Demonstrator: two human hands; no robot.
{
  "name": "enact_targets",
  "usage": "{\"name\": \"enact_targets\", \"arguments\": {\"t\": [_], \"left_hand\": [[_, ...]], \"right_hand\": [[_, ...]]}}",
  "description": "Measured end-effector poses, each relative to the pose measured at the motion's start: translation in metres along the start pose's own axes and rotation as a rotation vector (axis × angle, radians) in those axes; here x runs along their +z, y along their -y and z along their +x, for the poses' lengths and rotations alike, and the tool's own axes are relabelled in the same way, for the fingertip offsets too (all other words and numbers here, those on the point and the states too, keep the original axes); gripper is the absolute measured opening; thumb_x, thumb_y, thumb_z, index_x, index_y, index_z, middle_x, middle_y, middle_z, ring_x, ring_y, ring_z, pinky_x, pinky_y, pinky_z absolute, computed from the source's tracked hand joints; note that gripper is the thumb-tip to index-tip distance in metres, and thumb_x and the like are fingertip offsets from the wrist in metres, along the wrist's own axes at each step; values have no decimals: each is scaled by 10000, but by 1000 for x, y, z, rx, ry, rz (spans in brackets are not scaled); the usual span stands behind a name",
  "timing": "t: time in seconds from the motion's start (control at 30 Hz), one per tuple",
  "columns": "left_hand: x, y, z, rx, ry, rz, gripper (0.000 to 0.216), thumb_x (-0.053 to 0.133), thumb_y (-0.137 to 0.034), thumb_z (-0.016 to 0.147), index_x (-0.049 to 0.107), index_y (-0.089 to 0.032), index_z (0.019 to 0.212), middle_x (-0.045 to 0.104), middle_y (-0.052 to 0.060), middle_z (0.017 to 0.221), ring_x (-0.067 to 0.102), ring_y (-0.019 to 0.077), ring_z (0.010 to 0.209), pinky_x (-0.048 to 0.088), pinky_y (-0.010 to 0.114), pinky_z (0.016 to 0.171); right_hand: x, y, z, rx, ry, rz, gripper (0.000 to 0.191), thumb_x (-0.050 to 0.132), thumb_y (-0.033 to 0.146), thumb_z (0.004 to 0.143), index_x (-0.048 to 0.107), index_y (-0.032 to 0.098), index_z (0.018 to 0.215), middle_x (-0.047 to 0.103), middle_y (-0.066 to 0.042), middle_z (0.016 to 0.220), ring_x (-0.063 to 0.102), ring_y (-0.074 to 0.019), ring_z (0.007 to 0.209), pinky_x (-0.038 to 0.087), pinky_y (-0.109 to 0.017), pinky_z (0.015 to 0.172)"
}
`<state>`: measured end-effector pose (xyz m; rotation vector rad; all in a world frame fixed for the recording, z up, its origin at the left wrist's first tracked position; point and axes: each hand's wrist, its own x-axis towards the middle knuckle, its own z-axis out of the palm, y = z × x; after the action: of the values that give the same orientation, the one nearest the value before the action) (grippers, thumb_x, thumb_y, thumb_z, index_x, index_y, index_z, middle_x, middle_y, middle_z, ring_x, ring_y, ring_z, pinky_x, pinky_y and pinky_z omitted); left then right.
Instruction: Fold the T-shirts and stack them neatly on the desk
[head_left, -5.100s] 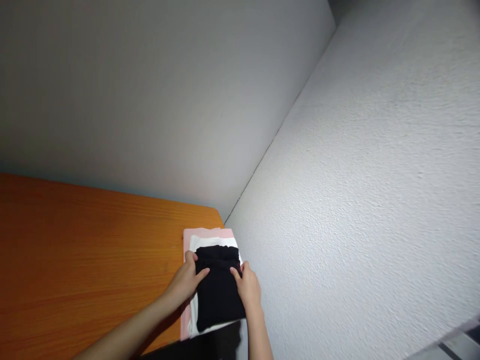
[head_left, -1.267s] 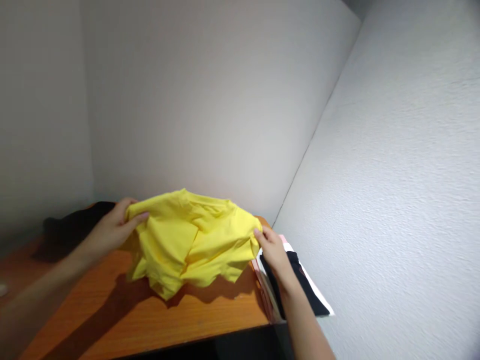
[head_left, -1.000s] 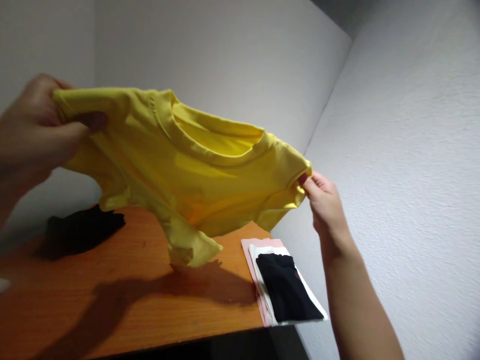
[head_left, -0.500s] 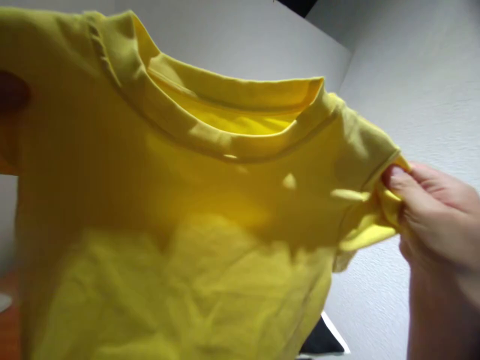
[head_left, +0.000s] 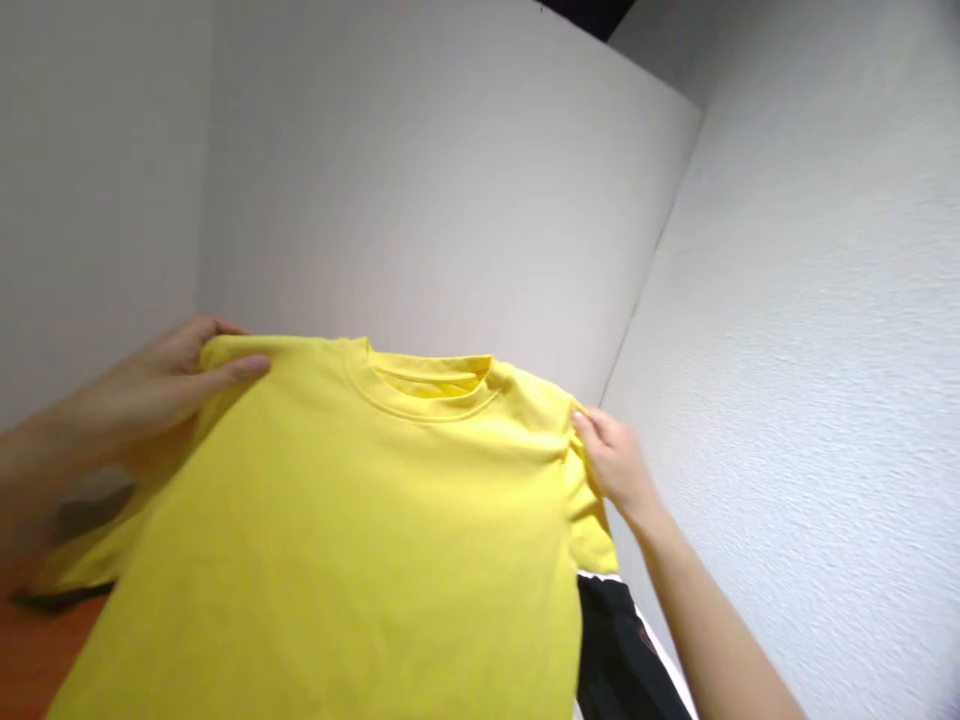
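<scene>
A yellow T-shirt hangs spread between my two hands at arm's length, its round neckline at the top middle. My left hand pinches one shoulder, thumb on the front and fingers behind the cloth. At the opposite shoulder seam, my right hand grips the fabric between thumb and fingers. The sleeve below my right hand falls in creases. The lower hem lies outside the picture.
Pale walls rise behind and to the right, close to my right arm. Black cloth with a white edge shows below the right sleeve. An orange-red surface lies at lower left, partly covered.
The T-shirt has moved away from my face and lower in view, so more of it shows. My left hand has come fully into sight. Both hands keep hold of the shoulders.
</scene>
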<state>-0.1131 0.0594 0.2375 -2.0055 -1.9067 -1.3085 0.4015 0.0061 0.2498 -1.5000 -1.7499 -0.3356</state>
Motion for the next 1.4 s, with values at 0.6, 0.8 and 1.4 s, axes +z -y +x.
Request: {"name": "enact_targets", "arguments": {"t": [0.6,0.8,1.4], "left_hand": [[298,58,-109,192,671,378,653,286,-486,935,420,-126,1464,314,126,1586,253,294,1482,216,518,1195],[314,63,-115,87,710,427,729,280,-554,915,283,-145,1518,156,108,1620,114,308,1508,130,553,1205],[342,90,-85,77,542,375,669,298,-570,925,357,-231,1498,233,84,1614,171,260,1508,101,510,1210]], "right_hand": [[282,-17,-72,14,642,-266,317,422,237,965,607,130,1198,644,-161,1182,582,-287,1123,423,-393,950],[319,-16,-82,19,787,-195,568,319,459,1010,415,130,1463,341,-173,1549,313,-307,1427,295,-473,1119],[374,-31,-79,166,715,-238,707,183,626,978,190,229,1564,19,-18,1634,-36,-266,1507,17,-600,1167]]}}
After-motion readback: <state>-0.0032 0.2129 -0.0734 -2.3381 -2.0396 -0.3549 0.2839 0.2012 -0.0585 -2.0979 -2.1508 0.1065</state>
